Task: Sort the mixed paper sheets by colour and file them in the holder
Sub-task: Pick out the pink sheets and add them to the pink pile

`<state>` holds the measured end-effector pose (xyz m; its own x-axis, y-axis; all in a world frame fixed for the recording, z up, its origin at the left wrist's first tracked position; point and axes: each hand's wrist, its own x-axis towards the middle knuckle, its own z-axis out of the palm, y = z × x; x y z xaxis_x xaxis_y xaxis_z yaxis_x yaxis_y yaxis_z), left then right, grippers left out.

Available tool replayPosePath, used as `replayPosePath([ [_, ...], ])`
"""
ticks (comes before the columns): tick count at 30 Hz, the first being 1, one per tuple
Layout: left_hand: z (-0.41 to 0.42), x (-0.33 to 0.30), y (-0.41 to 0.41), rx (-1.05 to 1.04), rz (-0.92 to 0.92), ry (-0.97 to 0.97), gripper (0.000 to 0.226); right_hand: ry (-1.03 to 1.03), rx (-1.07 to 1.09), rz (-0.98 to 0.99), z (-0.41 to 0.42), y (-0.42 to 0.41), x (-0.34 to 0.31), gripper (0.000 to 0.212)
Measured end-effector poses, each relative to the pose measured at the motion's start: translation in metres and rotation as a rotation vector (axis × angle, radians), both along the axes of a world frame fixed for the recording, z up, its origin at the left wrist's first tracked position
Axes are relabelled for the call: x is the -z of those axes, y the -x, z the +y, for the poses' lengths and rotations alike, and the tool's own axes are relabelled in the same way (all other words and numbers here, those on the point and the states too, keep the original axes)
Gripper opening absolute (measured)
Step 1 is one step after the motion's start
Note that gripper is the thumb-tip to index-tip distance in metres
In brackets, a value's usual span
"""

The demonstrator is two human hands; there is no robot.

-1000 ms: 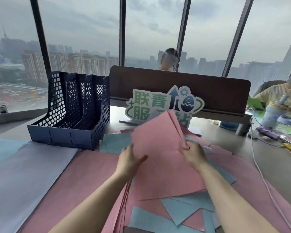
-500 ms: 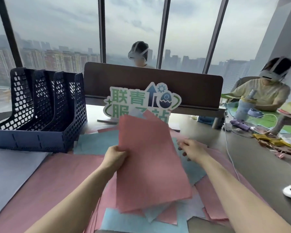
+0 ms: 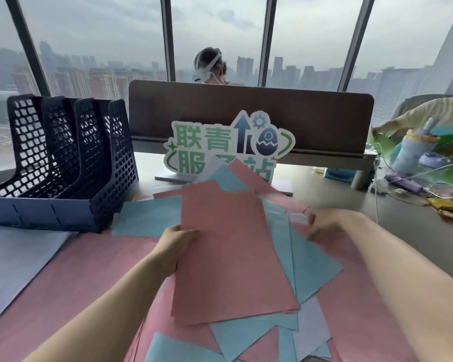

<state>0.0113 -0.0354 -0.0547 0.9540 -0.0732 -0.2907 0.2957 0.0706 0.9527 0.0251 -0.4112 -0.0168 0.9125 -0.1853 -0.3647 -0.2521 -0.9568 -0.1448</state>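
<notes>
Blue sheets [image 3: 280,231] now fan out behind the pink stack [image 3: 228,257] pinched by the left hand [image 3: 174,246]. Right of that stack, the right hand [image 3: 324,224] is blurred; finger state unclear.

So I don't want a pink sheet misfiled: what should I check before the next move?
1. Left hand grips the pink stack: ok.
2. Stack shows only pink on top: ok; sheets beneath, cannot tell.
3. Right hand on a loose sheet: cannot tell, blurred.
4. Holder slots free: ok, no paper shows in them.
5. Blue sheets clear of the stack: not ok, they lie beneath it.
</notes>
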Motion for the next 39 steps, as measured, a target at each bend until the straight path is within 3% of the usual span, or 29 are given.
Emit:
replayPosePath([
  [5,0.002,0.008,-0.005,-0.002,0.03,0.006,0.012,-0.013,-0.044,-0.039,-0.001,-0.002,0.002,0.049],
  [8,0.001,0.011,-0.007,-0.006,0.014,0.004,0.009,0.111,-0.083,-0.099,0.0,-0.003,-0.002,0.009],
  [12,0.003,0.015,-0.011,-0.008,-0.025,-0.015,0.011,0.315,0.026,-0.533,-0.005,0.006,-0.018,0.022],
  [16,0.003,0.013,-0.007,-0.009,-0.055,0.002,0.014,0.25,-0.077,-1.105,-0.004,0.02,-0.046,0.021],
  [21,0.011,0.005,0.0,-0.058,-0.091,0.031,0.021,0.187,-0.022,-1.343,-0.008,0.044,-0.103,0.026],
  [31,0.021,-0.022,0.011,-0.023,-0.196,0.097,0.024,-0.011,-0.263,-1.356,0.004,0.042,-0.166,0.036],
  [39,0.013,-0.029,0.017,-0.003,-0.208,0.198,0.024,0.001,-0.443,-1.161,0.083,0.039,-0.207,0.049],
])
